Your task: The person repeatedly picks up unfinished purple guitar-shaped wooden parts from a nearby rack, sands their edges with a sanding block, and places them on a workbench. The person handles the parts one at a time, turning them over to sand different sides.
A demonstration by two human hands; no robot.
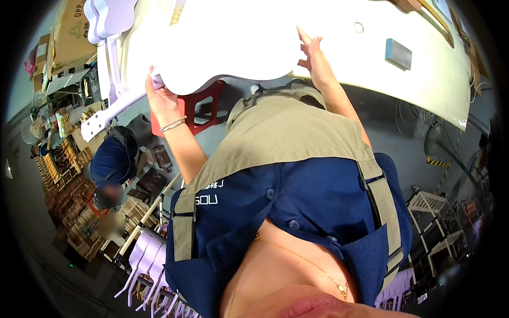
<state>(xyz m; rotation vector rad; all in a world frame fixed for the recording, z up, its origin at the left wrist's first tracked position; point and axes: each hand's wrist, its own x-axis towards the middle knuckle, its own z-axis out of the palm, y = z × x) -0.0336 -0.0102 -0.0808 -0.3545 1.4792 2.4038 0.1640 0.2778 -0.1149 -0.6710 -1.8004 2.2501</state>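
Note:
A pale lilac guitar (122, 103) lies across the bench edge in front of me, its headstock pointing to the lower left. Glare washes its body out to white, so surface detail there is lost. My left hand (161, 98) is closed round the neck where it meets the body. Beside the body's right end is my right hand (316, 61), fingers spread and thumb up, holding nothing; whether its fingertips touch the body I cannot tell. To the right of that hand a blue and grey block (398, 54) rests on the bench.
The white bench (360, 69) has a small ring (359, 26) on it. More lilac guitars (114, 21) are at the upper left. A red stool (207, 108) stands under the bench edge. Another person (114, 159) works at left, near racks of wooden parts (69, 201). Lilac guitars (146, 259) hang behind me.

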